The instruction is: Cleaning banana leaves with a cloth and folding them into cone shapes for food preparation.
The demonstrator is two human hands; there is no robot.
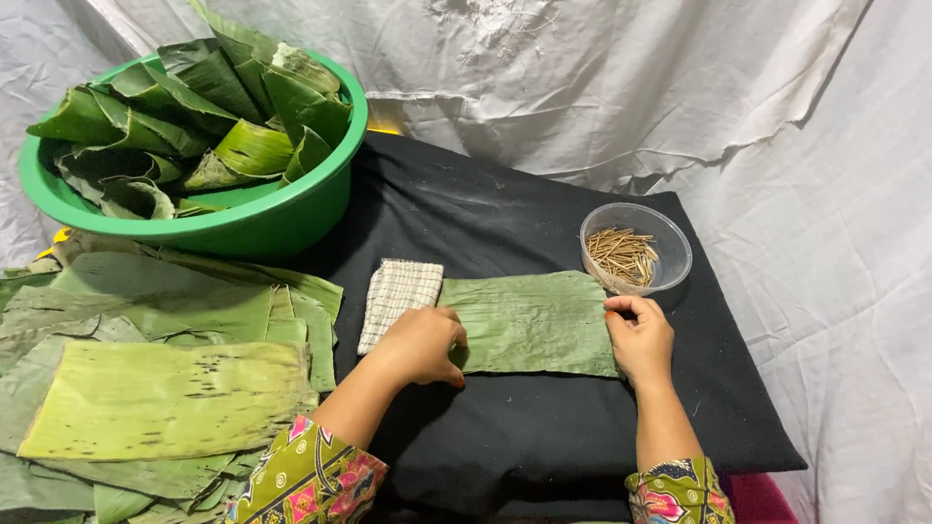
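Observation:
A rectangular green banana leaf piece (529, 320) lies flat on a black cloth (544, 427). My left hand (419, 344) grips the leaf's left edge with curled fingers, right beside a small checked cloth (396, 296). At the leaf's right edge, my right hand (639, 335) pinches the leaf between thumb and fingers. Both sleeves are patterned in green and pink.
A green plastic basin (243, 228) full of folded banana leaves stands at the back left. A stack of flat banana leaves (160, 388) lies at the left. A clear round container (670, 254) holding several thin sticks sits just behind my right hand. White sheeting covers the surroundings.

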